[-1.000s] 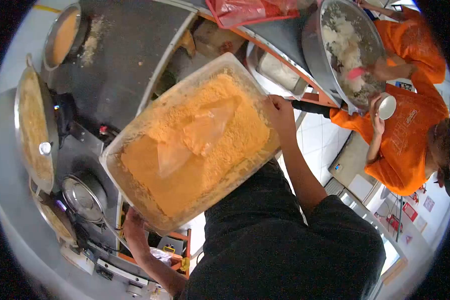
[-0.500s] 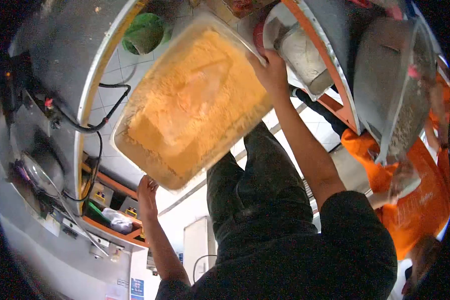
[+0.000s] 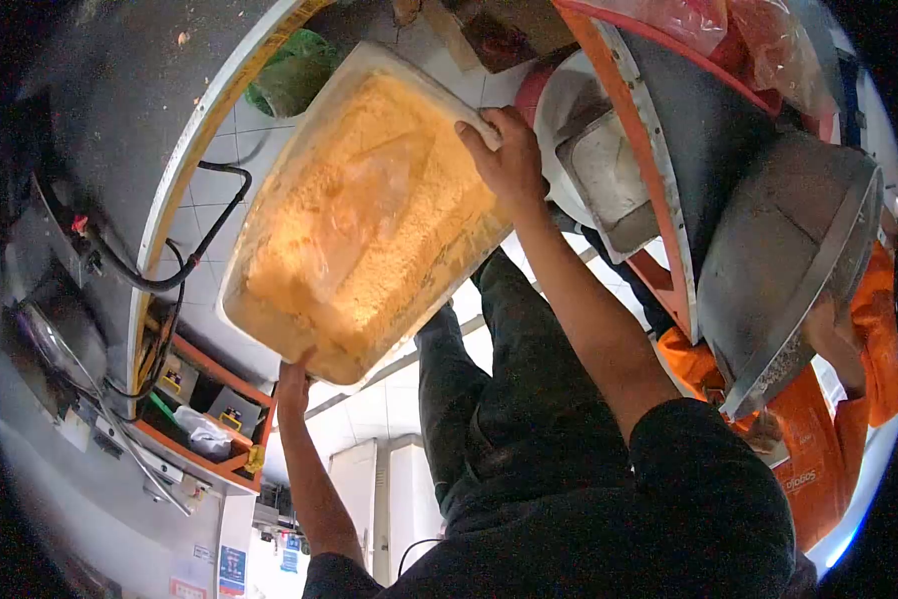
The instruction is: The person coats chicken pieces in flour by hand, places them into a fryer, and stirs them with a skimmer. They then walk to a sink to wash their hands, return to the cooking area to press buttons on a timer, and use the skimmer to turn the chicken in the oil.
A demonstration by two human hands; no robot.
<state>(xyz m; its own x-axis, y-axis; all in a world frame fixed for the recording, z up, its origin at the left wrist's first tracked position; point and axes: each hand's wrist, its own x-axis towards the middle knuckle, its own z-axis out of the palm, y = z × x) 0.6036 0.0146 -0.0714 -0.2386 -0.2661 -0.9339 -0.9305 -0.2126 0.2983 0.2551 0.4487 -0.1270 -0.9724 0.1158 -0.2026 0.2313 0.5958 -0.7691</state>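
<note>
Tub (image 3: 359, 210) fills gap btw counter (image 3: 119, 100) & orange-rimmed table (image 3: 718, 110); tiled floor (image 3: 219, 215) free beside.

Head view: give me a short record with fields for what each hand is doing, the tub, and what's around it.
left hand: grips the tub at its near edge, from below
right hand: grips the tub's far rim
tub: clear plastic, tilted, held over the tiled floor
contents: orange crumbs with a plastic bag on top
nearby: metal bowl at right, person in orange beside it, black cable at left
</note>
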